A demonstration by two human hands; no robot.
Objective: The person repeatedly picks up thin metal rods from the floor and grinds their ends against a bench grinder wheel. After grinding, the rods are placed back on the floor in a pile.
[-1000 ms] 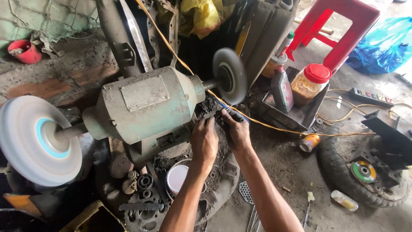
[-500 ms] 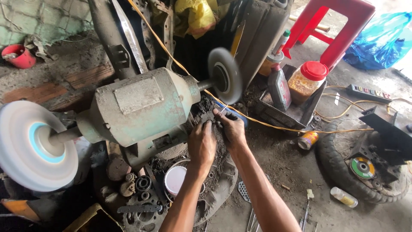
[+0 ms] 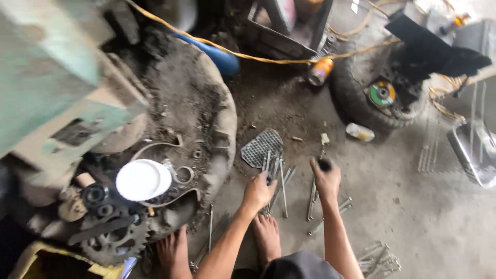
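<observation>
Reaching down to the metal rods [image 3: 281,181] scattered on the concrete floor [image 3: 413,217].

Picking from the rod pile in hand, judged from both arms stretched low: left hand [image 3: 258,192] curled over the rod ends beside the grey mesh plate [image 3: 262,147], grip closing on one or two rods, though exactly which cannot be told; right hand [image 3: 326,178] closed around a small dark object, seemingly a handle or rod tip. Next move probably calls for separating a single rod from its crossed neighbours and lifting it clear without dragging the rest. Rods thin, straight, dull silver, lying loose and overlapping between the bare feet [image 3: 268,235] and the mesh plate; more bundled at lower right. White disc [image 3: 139,179] and sprocket [image 3: 111,232] resting on the grimy base at left.
</observation>
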